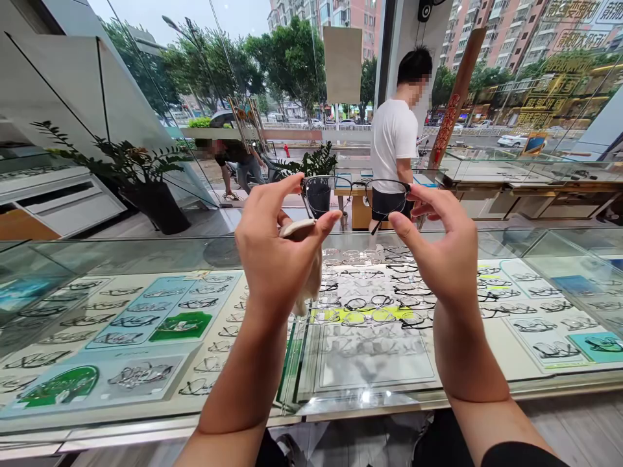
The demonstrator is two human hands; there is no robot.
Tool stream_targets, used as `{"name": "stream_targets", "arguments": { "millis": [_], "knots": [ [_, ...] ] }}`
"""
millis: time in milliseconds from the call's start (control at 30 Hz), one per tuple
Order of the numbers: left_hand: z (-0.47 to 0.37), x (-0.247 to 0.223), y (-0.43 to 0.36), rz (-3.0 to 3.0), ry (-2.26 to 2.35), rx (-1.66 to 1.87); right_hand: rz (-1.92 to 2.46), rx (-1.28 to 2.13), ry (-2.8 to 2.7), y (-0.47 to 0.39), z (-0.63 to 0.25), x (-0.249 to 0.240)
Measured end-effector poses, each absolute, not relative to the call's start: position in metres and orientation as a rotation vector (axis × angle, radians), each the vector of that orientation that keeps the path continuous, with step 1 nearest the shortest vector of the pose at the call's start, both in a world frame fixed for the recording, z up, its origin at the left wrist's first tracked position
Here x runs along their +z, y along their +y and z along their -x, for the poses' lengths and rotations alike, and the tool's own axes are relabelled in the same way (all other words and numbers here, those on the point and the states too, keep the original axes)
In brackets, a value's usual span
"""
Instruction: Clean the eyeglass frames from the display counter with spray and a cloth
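Note:
A pair of thin dark-rimmed eyeglasses (359, 184) is held up in front of me, above the glass counter. My left hand (272, 243) pinches the frame's left end between finger and thumb. A pale cloth (313, 285) is also tucked in that hand and hangs below the thumb. At the frame's other end, my right hand (445, 240) grips the corner by the hinge, thumb lower and fingers behind. The temples point away from me; one tip shows below the right lens. Through the clear lenses I see the room beyond.
A glass display counter (374, 395) spans the foreground, with rows of eyeglasses (368, 302) inside. Behind it stand a potted plant (160, 207) and a person in a white shirt (393, 136). Another display counter (530, 170) is at the right. Large windows face a street, where someone bends down.

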State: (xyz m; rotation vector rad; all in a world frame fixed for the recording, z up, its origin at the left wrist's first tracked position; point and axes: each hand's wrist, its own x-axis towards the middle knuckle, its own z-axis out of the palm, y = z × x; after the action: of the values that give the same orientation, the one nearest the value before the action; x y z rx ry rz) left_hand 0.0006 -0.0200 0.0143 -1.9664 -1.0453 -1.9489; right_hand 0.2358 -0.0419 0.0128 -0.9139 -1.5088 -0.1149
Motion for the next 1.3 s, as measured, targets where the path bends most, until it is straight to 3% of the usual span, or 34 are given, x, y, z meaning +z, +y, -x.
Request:
{"name": "stream_targets", "arguments": {
  "millis": [433, 900, 1300],
  "knots": [
    [-0.011, 0.005, 0.003, 1.894, -0.913, -2.237, 0.802, -0.515, -1.444, -0.043, -0.217, 0.006],
    [-0.020, -0.005, 0.008, 1.729, -0.818, -2.143, 0.719, 0.002, -1.392, -0.037, -0.225, 0.007],
    [-0.022, 0.001, 0.000, 1.758, -0.854, -2.251, 0.735, 0.068, -1.303, -0.037, -0.222, 0.010]
  ]
}}
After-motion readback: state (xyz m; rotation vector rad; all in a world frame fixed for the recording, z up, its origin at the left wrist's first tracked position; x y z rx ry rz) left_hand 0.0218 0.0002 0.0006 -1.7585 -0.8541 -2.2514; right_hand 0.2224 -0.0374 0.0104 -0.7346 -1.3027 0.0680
